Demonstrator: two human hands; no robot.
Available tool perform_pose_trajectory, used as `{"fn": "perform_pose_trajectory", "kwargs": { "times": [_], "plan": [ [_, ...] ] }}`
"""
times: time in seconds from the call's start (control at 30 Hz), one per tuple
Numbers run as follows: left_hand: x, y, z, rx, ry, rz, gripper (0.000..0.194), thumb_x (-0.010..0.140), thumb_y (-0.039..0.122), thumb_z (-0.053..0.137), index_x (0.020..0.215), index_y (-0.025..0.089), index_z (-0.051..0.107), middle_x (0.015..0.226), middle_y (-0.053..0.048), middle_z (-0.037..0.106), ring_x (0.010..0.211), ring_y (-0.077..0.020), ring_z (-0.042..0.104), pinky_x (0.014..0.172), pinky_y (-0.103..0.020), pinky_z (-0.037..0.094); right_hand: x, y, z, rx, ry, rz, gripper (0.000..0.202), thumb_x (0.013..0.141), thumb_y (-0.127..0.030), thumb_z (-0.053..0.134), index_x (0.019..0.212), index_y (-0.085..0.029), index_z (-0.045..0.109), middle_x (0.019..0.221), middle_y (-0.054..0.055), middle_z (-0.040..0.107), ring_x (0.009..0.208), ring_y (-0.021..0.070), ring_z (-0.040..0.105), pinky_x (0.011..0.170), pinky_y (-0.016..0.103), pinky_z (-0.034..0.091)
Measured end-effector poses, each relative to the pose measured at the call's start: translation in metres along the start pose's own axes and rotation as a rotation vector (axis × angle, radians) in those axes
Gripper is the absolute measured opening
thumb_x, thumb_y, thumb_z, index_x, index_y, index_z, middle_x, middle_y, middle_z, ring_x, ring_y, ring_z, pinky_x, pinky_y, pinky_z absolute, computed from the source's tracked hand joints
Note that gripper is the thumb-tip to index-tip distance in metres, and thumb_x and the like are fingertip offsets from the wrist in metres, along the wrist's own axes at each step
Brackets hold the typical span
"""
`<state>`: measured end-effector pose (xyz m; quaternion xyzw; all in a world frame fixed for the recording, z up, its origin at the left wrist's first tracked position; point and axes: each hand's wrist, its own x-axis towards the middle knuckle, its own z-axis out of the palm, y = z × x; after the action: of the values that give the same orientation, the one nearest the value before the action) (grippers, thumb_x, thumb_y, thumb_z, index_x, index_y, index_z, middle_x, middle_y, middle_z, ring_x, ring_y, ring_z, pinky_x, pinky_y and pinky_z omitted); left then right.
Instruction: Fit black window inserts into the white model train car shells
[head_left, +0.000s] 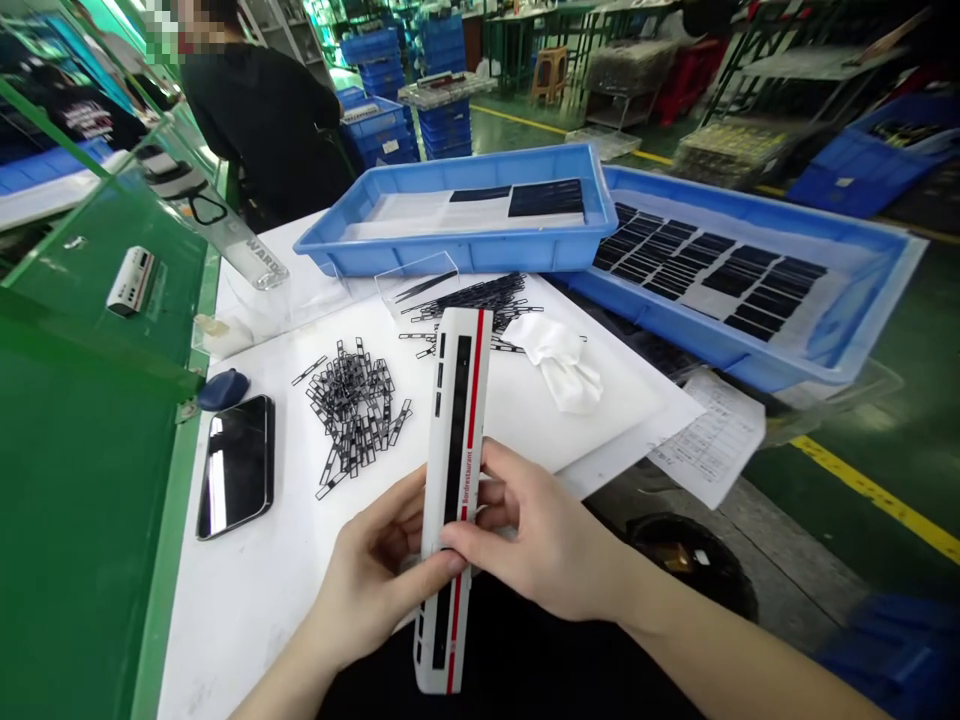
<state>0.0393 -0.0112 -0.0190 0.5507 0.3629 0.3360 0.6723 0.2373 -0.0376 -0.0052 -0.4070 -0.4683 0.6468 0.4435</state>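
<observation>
Both hands grip a white model train car body (455, 430) with a red stripe, black window strips and the lettering "Bordrestaurant". It stands lengthwise in front of me, its far end over the table. My left hand (375, 560) wraps its left side, thumb pressed on the face. From the right, my right hand (532, 540) closes round it, its thumb meeting the black strip. Beyond lie a pile of small black rectangular frames (352, 405) and a heap of thin black strips (487, 300). A crumpled white cloth (559, 365) rests right of the car body.
A phone (236, 465) and a dark blue object (223, 389) lie left. Tweezers (426, 287) lie behind. Two blue trays (457, 252) (750, 345) hold black pieces. A bottle (217, 225) leans near the green partition (75, 420). A person in black (259, 120) sits beyond.
</observation>
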Motion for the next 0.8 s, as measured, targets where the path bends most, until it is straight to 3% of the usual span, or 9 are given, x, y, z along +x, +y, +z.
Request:
{"fn": "perform_pose_trajectory", "kwargs": {
  "times": [0.1, 0.37, 0.43, 0.5, 0.57, 0.63, 0.67, 0.73, 0.8],
  "plan": [
    [-0.002, 0.003, 0.005, 0.015, 0.071, -0.007, 0.061, 0.084, 0.021, 0.088, 0.142, 0.021, 0.068, 0.133, -0.016, 0.078, 0.120, -0.0359, 0.076, 0.100, -0.044, 0.065, 0.001, 0.001, -0.004, 0.036, -0.029, 0.018, 0.033, 0.086, -0.016, 0.076, 0.112, -0.024, 0.058, 0.101, 0.003, 0.076, 0.091, 0.0227, 0.079, 0.081, 0.035, 0.067],
    [-0.004, 0.008, 0.013, 0.061, 0.150, 0.000, 0.067, 0.077, 0.025, 0.094, 0.139, 0.021, 0.069, 0.128, -0.015, 0.080, 0.120, -0.0363, 0.075, 0.098, -0.043, 0.064, 0.005, 0.001, 0.006, -0.013, 0.038, -0.001, 0.021, 0.091, -0.020, 0.070, 0.108, -0.022, 0.058, 0.088, 0.002, 0.073, 0.079, 0.0198, 0.076, 0.071, 0.032, 0.063],
    [-0.008, 0.011, 0.012, 0.062, 0.184, 0.011, 0.064, 0.077, 0.031, 0.094, 0.137, 0.021, 0.071, 0.124, -0.015, 0.081, 0.117, -0.0368, 0.077, 0.096, -0.042, 0.065, 0.003, 0.000, 0.005, 0.017, -0.023, -0.028, 0.030, 0.092, -0.024, 0.073, 0.118, -0.022, 0.059, 0.097, 0.003, 0.073, 0.081, 0.0192, 0.076, 0.074, 0.033, 0.064],
    [-0.017, 0.016, 0.008, 0.066, 0.248, 0.025, 0.059, 0.080, 0.037, 0.091, 0.134, 0.022, 0.072, 0.119, -0.015, 0.083, 0.108, -0.0364, 0.080, 0.090, -0.042, 0.066, -0.003, -0.001, -0.002, 0.075, -0.079, -0.050, 0.052, 0.091, -0.033, 0.077, 0.137, -0.025, 0.053, 0.111, 0.005, 0.072, 0.086, 0.0206, 0.078, 0.078, 0.037, 0.066],
    [-0.034, 0.025, -0.003, 0.079, 0.352, 0.045, 0.052, 0.082, 0.040, 0.089, 0.130, 0.024, 0.074, 0.115, -0.012, 0.084, 0.095, -0.0340, 0.083, 0.085, -0.040, 0.067, -0.014, -0.001, -0.017, 0.100, 0.020, -0.055, 0.062, 0.089, -0.044, 0.080, 0.142, -0.027, 0.052, 0.113, 0.006, 0.072, 0.085, 0.0224, 0.079, 0.077, 0.039, 0.067],
    [-0.059, 0.036, -0.023, 0.101, 0.490, 0.077, 0.045, 0.083, 0.039, 0.088, 0.125, 0.028, 0.075, 0.113, -0.006, 0.085, 0.088, -0.0303, 0.084, 0.082, -0.036, 0.067, -0.026, 0.002, -0.039, 0.037, 0.296, -0.056, 0.038, 0.090, -0.050, 0.079, 0.114, -0.024, 0.068, 0.093, 0.004, 0.073, 0.074, 0.0203, 0.076, 0.072, 0.034, 0.065],
    [-0.074, 0.042, -0.036, 0.126, 0.569, 0.090, 0.041, 0.085, 0.038, 0.086, 0.123, 0.029, 0.075, 0.112, -0.004, 0.086, 0.089, -0.0293, 0.084, 0.081, -0.033, 0.066, -0.033, 0.006, -0.052, 0.002, 0.360, -0.054, 0.029, 0.090, -0.049, 0.079, 0.100, -0.023, 0.070, 0.078, 0.002, 0.069, 0.071, 0.0192, 0.073, 0.073, 0.032, 0.063],
    [-0.111, 0.052, -0.066, 0.216, 0.749, 0.082, 0.040, 0.089, 0.038, 0.082, 0.127, 0.028, 0.073, 0.102, -0.003, 0.087, 0.094, -0.0278, 0.083, 0.081, -0.028, 0.065, -0.047, 0.021, -0.076, -0.067, 0.455, -0.043, 0.024, 0.088, -0.046, 0.081, 0.096, -0.025, 0.073, 0.070, 0.001, 0.068, 0.066, 0.0188, 0.069, 0.070, 0.029, 0.061],
    [-0.152, 0.059, -0.097, 0.604, 0.943, -0.075, 0.057, 0.089, 0.052, 0.077, 0.140, 0.028, 0.066, 0.116, -0.004, 0.085, 0.110, -0.0317, 0.079, 0.090, -0.030, 0.064, -0.063, 0.047, -0.096, -0.233, 0.625, -0.039, 0.028, 0.087, -0.055, 0.078, 0.096, -0.029, 0.079, 0.068, 0.004, 0.069, 0.068, 0.0234, 0.071, 0.067, 0.030, 0.062]
  ]
}}
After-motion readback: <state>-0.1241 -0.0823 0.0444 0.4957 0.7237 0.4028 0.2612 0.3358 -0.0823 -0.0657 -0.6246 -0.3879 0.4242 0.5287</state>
